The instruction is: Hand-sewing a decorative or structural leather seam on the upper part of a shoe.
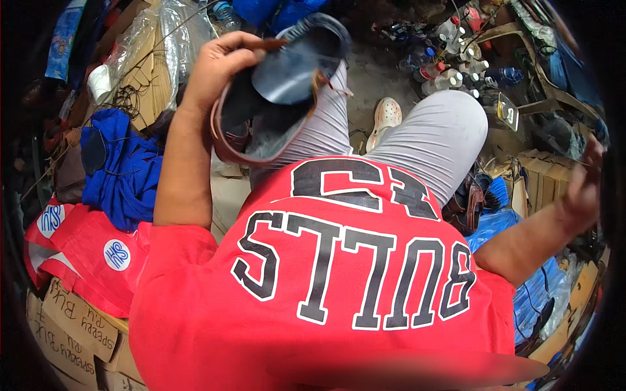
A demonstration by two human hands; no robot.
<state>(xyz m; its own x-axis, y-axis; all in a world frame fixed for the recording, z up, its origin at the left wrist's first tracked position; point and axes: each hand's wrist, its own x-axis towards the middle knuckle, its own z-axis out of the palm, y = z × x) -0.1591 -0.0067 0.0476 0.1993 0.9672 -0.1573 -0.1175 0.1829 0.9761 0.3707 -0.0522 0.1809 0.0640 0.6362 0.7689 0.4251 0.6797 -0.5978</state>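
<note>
My left hand [225, 62] is raised at the upper left. Its thumb and fingers pinch the edge of a dark shoe [238, 146] with a brown rim. The shoe hangs tilted above my left knee, and its glossy dark inside [287, 75] faces up. Out at the far right, away from the shoe, is my right hand [587, 179]. Motion smears its fingers, so their pose is unclear. Nothing shows plainly in it.
Plastic bottles [450, 78] crowd the floor ahead. Brown shoes [471, 199] lie right of my lap beside blue plastic [495, 225]. Blue cloth [120, 169], a red bag [85, 254] and cardboard boxes [72, 326] fill the left. A light clog [386, 120] is on the floor.
</note>
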